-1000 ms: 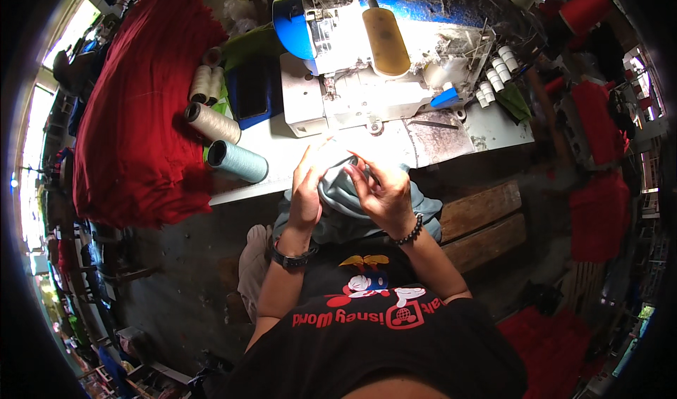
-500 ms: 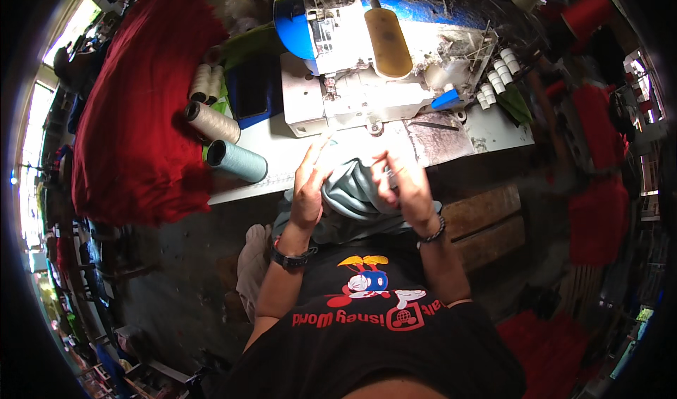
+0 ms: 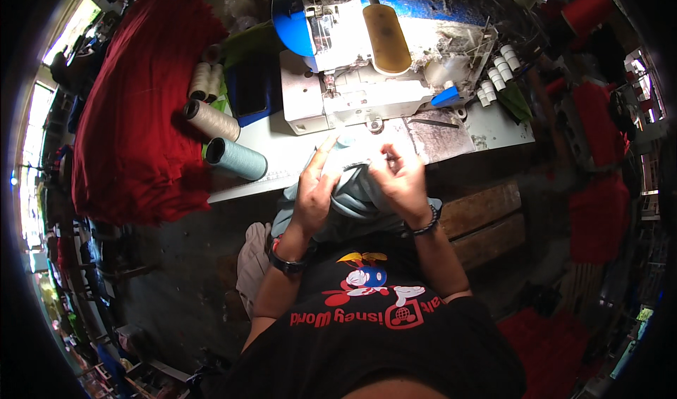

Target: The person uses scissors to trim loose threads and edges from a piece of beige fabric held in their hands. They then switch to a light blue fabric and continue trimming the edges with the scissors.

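A pale teal cloth (image 3: 358, 191) hangs from the front edge of the white sewing table over my lap, its upper part washed out by the lamp glare. My left hand (image 3: 315, 194) holds the left side of this cloth between thumb and fingers, the index finger reaching along it toward the machine. At the cloth's upper right edge my right hand (image 3: 403, 182) pinches with thumb and fingertips, the other fingers curled. Just beyond both hands stands a white and blue sewing machine (image 3: 360, 103), its top covered in lint.
A yellowish lamp (image 3: 388, 39) hangs over the machine. Left on the table are a teal thread cone (image 3: 238, 159), cream thread cones (image 3: 213, 120) and a large red fabric pile (image 3: 137, 117). Tweezers (image 3: 434, 123) lie at the right, near several white spools (image 3: 497, 75). A wooden bench (image 3: 486, 219) is below.
My right hand, blurred and raised before, has come down to the cloth's edge and pinches it. My left hand has shifted slightly to the right along the cloth.
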Motion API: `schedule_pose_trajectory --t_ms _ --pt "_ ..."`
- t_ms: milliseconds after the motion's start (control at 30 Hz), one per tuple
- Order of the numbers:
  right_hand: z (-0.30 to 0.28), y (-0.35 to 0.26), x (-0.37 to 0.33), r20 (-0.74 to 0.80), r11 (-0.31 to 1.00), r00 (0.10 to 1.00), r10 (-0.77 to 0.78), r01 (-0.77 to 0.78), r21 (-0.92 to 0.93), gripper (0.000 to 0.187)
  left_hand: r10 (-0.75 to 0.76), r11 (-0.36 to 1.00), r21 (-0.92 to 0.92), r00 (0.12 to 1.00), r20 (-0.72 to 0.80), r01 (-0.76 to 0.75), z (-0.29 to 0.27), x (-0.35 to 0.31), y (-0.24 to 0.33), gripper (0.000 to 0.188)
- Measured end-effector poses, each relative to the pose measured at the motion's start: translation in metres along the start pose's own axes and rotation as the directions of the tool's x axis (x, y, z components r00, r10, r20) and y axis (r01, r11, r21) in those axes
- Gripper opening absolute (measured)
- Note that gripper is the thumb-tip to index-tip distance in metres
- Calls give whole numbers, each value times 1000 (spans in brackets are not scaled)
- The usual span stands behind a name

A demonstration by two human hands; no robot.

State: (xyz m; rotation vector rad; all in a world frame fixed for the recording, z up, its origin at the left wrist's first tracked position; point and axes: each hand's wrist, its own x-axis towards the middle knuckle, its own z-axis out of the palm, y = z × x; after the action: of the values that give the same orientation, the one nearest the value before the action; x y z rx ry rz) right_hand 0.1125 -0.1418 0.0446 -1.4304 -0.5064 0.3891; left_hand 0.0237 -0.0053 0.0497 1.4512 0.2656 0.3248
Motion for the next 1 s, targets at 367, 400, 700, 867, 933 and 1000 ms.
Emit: schedule_pose_trajectory --t_ms 367,400,700,867,933,1000 --pt "13 4 -27 220 881 945 243 -310 356 33 -90 936 -344 996 -22 77 -4 6 -7 56" --pt "17 4 -27 93 958 982 165 -182 220 29 -62 958 -282 998 -29 51 -5 7 -6 56" --pt "-13 26 -2 -69 746 862 -503 392 -539 8 -8 986 -169 1000 5 9 -12 5 -28 55" --pt "-79 52 7 -439 947 858 -264 146 -285 9 28 999 -31 999 -39 -30 -11 4 -20 54" --pt "-80 50 -4 -409 991 913 -11 -44 -126 17 55 998 17 998 -37 -55 -8 4 -12 55" --pt "-57 23 -16 -212 970 949 233 -241 -14 33 -16 995 -102 999 -37 12 -7 4 -14 57"
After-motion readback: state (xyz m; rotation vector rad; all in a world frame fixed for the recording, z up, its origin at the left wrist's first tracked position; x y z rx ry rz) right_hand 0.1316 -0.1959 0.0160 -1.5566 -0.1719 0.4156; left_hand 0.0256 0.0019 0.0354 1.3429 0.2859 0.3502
